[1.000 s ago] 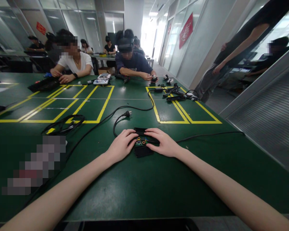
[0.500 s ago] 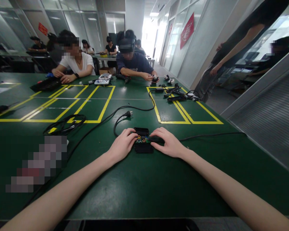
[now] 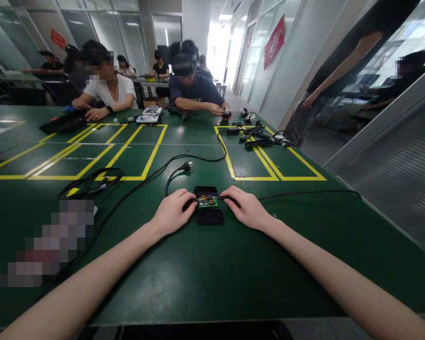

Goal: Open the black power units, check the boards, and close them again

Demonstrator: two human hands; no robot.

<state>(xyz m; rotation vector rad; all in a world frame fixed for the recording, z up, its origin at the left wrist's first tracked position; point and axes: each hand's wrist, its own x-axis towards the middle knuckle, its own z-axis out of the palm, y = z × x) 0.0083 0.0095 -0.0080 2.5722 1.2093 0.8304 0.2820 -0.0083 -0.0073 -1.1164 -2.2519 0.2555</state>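
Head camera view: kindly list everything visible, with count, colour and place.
Circuit board: 1, green, centre
Casing halves: 2, black, beyond and before board
Board cables: 2, black, board's two ends
Power plug: 1, black, beyond board
Coiled cable: 1, black, left
Long-corded adapter: 1, black, far right
Cable heap: 1, mostly black, far right
Small blocks: 2+, white, far right
Boxy device: 1, white, far middle
Tray: 1, black, far left
Table: 1, green, foreground
Tape outlines: several, yellow, table
Wall signs: several, red, background
Other people: several, mixed clothing, background and right
Left hand: 1, bare, on left cable
Right hand: 1, bare, on right cable
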